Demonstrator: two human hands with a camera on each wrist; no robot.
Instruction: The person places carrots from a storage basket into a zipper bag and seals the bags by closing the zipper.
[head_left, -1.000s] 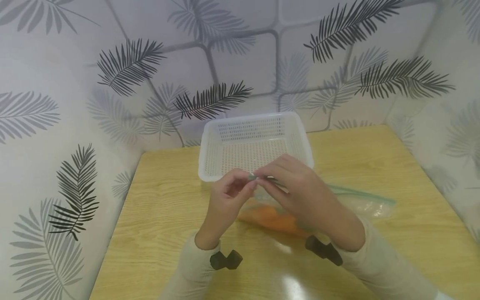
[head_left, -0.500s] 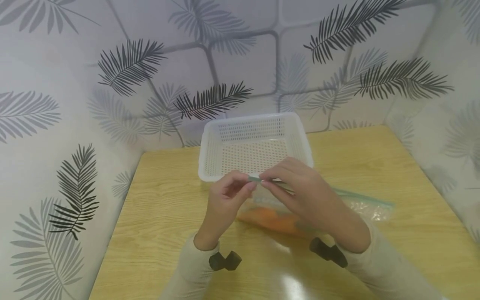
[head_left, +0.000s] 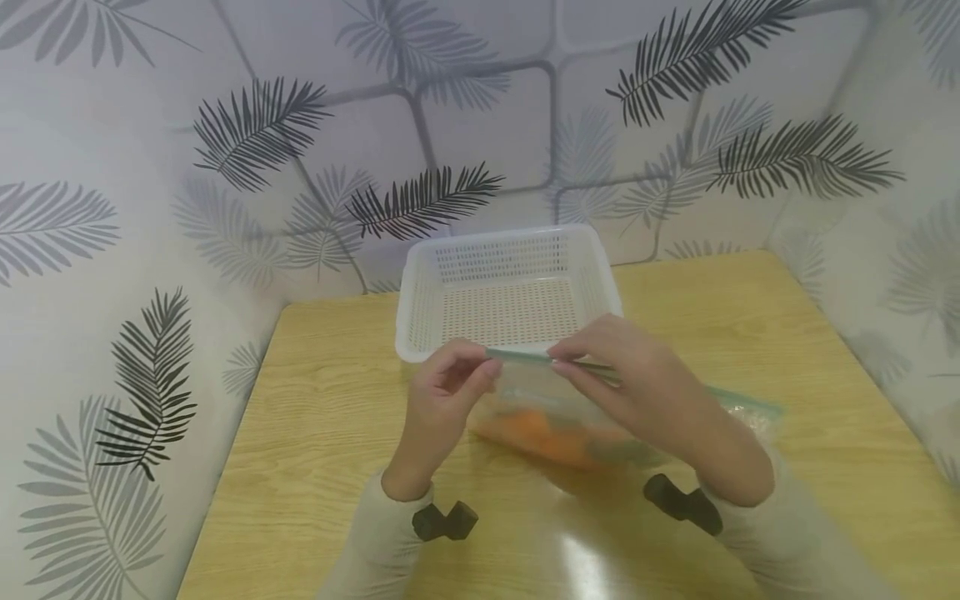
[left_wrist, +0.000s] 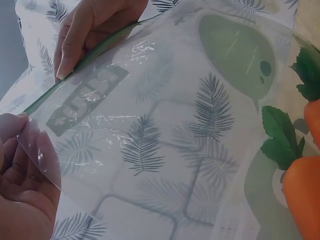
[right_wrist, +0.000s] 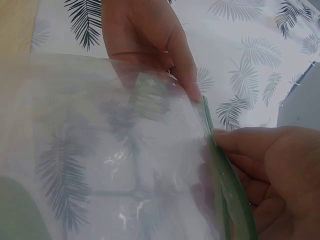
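Note:
A clear zip-lock bag [head_left: 528, 379] with green printing hangs between my hands, its green zip strip [head_left: 517, 357] along the top. My left hand [head_left: 442, 408] pinches the strip's left corner between thumb and fingers. Farther right on the same strip, my right hand [head_left: 648, 396] pinches it with thumb and forefinger. Orange carrots [left_wrist: 306, 195] with green leafy tops lie low in the bag; in the head view they are an orange patch [head_left: 551, 437] seen through the plastic. In the right wrist view the strip's two edges stand slightly apart below the right thumb.
Behind the hands, a white perforated plastic basket [head_left: 510, 312] stands on the wooden table [head_left: 322, 433], close to the wall. Leaf-patterned covering [head_left: 480, 125] lines the back and sides. Dark wrist-worn devices [head_left: 444, 522] sit on both sleeves.
My right hand has slid rightward along the zip strip, away from the left hand, so more green strip shows between them. The left hand has shifted slightly left, still pinching the corner.

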